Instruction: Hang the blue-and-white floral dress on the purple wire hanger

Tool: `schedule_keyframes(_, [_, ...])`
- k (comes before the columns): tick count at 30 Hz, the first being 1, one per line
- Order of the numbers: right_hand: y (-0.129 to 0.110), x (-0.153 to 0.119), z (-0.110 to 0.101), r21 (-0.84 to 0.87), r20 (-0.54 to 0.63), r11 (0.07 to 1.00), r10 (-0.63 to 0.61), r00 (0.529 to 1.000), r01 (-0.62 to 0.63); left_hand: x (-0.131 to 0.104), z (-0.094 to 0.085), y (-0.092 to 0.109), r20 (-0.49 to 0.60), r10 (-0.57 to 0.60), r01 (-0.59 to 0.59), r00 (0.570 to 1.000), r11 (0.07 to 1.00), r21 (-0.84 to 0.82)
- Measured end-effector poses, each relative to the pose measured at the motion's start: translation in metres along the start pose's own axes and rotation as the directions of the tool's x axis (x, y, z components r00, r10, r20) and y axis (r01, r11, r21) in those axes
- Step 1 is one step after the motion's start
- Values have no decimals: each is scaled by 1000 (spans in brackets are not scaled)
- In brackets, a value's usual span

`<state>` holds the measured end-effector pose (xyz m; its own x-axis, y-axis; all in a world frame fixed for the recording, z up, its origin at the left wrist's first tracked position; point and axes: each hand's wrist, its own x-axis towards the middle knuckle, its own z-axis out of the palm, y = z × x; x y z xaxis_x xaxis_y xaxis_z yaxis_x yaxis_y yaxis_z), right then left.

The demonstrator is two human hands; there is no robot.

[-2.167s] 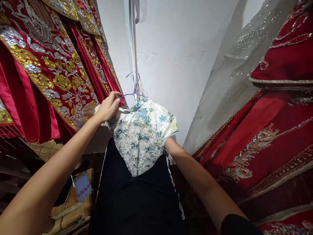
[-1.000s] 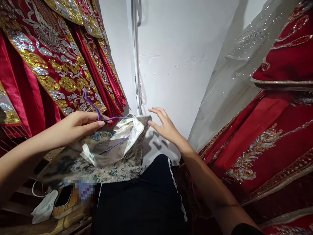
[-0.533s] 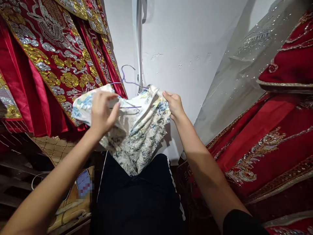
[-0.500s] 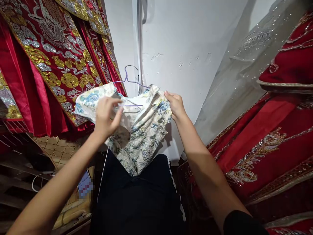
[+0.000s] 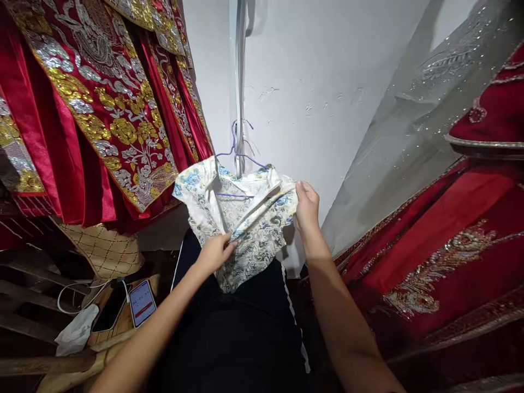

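A white garment with blue and green floral print (image 5: 257, 234) hangs on a thin purple hanger (image 5: 234, 147) over my lap. Its V-shaped neckline faces me, and a bar of the hanger shows inside the opening. Low on the front, near the point of the neckline, my left hand (image 5: 215, 252) pinches the fabric between thumb and fingers. At the right shoulder edge, my right hand (image 5: 307, 204) grips the sleeve, thumb on top.
Red embroidered garments hang at the left (image 5: 123, 131) and right (image 5: 442, 245). Sheer sparkly fabric (image 5: 380, 147) drapes beside the white wall (image 5: 311, 65). A lit phone (image 5: 142, 303), a dark device (image 5: 109, 309) and a white cable lie at lower left.
My left hand has moved from the left shoulder down and right to the neckline and taken hold of the fabric. The hanger and my right hand appear further right and slightly lower.
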<state>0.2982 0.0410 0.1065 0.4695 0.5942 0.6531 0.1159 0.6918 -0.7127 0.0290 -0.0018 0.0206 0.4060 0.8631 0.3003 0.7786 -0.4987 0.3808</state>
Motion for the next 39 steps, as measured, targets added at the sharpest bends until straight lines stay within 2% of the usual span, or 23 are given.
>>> schedule_keyframes(3, [7,-32,-2,-143,-230,990,-47,972,14,-22,20,2,-130,-6,-9,992,994,-110])
schedule_keyframes(4, [5,-49,-2,-177,-288,984,-62,956,10,-28,23,3,-171,-16,-9,985,989,-145])
schedule_keyframes(5, [2,-68,-1,-184,-291,983,-55,955,0,-32,25,5,-208,-31,-7,978,984,-179])
schedule_keyframes(6, [0,-90,1,-162,-241,986,-7,970,-33,-36,25,6,-237,-45,-7,970,976,-216])
schedule_keyframes(7, [-2,-111,5,-120,-132,989,76,988,-92,-40,25,8,-257,-55,-13,965,967,-254])
schedule_keyframes(8, [-4,-132,9,-87,53,981,178,982,-174,-42,23,10,-265,-59,-23,963,955,-295])
schedule_keyframes(9, [-4,-150,13,-84,246,960,279,928,-267,-44,21,11,-265,-60,-34,962,942,-335])
schedule_keyframes(10, [-3,-165,17,-92,358,942,333,872,-322,-46,18,13,-261,-59,-44,963,928,-371])
schedule_keyframes(11, [-1,-176,21,-104,438,926,370,819,-363,-48,15,16,-253,-56,-53,966,913,-404])
schedule_keyframes(12, [1,-184,24,-108,476,916,389,789,-386,-49,12,19,-240,-50,-61,969,899,-434])
schedule_keyframes(13, [3,-189,26,-104,488,914,391,781,-393,-51,9,22,-226,-44,-67,973,885,-460])
schedule_keyframes(15, [5,-192,28,-96,485,925,367,794,-369,-52,4,30,-190,-28,-73,981,861,-503])
schedule_keyframes(20, [5,-197,22,-165,533,962,271,802,-216,-52,4,44,-126,-55,-38,990,770,-637])
schedule_keyframes(22, [6,-200,22,-190,524,964,261,811,-188,-51,5,49,-128,-83,-35,988,696,-717])
schedule_keyframes(26, [10,-201,25,-229,450,960,249,857,-159,-48,5,59,-108,-100,-37,989,546,-837])
schedule_keyframes(29, [10,-199,25,-252,423,957,245,872,-146,-42,4,62,-68,-103,-17,992,434,-901])
schedule_keyframes(32, [9,-197,24,-257,421,953,262,869,-162,-29,-1,61,-65,-122,-28,990,283,-959])
schedule_keyframes(35, [12,-197,21,-259,427,943,305,851,-208,-8,-16,61,-70,-174,-42,982,158,-987])
schedule_keyframes(39, [17,-200,17,-297,418,928,337,843,-224,31,-53,59,-44,-216,-24,975,96,-995])
